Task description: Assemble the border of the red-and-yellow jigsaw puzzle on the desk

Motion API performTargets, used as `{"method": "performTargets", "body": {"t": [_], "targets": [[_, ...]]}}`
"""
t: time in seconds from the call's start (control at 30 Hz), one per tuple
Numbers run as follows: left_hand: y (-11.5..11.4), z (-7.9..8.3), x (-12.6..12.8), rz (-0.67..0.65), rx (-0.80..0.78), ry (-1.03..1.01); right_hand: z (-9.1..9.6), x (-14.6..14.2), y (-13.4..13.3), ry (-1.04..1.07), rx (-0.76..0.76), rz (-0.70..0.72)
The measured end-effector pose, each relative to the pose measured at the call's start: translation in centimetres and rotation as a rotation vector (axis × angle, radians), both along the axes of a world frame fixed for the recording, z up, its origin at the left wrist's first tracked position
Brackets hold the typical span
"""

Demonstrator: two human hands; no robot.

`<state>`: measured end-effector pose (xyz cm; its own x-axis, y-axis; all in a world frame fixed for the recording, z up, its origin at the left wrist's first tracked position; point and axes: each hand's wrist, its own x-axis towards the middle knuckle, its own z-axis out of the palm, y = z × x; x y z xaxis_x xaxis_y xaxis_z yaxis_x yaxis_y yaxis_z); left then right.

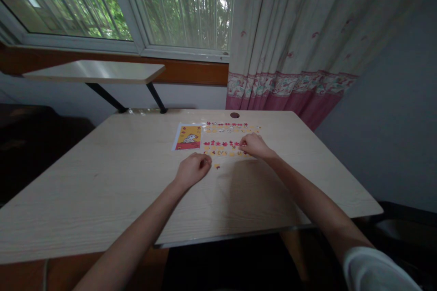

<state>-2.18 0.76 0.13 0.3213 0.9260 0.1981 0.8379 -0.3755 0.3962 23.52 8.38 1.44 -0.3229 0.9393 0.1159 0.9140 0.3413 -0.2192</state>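
Small jigsaw puzzle pieces lie in rows on the table. One group at the back has red pieces above yellow and white ones. A nearer group has red pieces above yellow pieces. My right hand is over the right end of the nearer group, thumb and finger pinched at a puzzle piece largely hidden by the fingertips. My left hand rests on the table with curled fingers, its grasp hidden. Just right of it lies a single yellow piece. Left of the rows is a picture sheet with a white animal on yellow and red.
The pale wooden table has a round cable hole at its back edge. A raised shelf on black legs stands at back left. Behind are a window and a patterned curtain.
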Motion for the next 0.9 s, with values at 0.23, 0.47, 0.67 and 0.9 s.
{"method": "performTargets", "body": {"t": [0.23,0.47,0.67,0.9], "targets": [[0.0,-0.1,0.0,0.006,-0.013,-0.002,0.3,0.1,0.0,0.060,-0.061,0.044],[-0.3,-0.5,1.0,-0.069,-0.009,-0.178,-1.2,1.0,-3.5,0.559,-0.100,0.117],[-0.9,-0.6,3.7,-0.162,-0.084,-0.377,-3.0,0.5,-6.8,0.904,-0.162,0.095],[-1.0,-0.4,5.0,-0.142,-0.057,-0.492,-3.0,-2.1,-7.5,1.151,-0.265,0.063]]}}
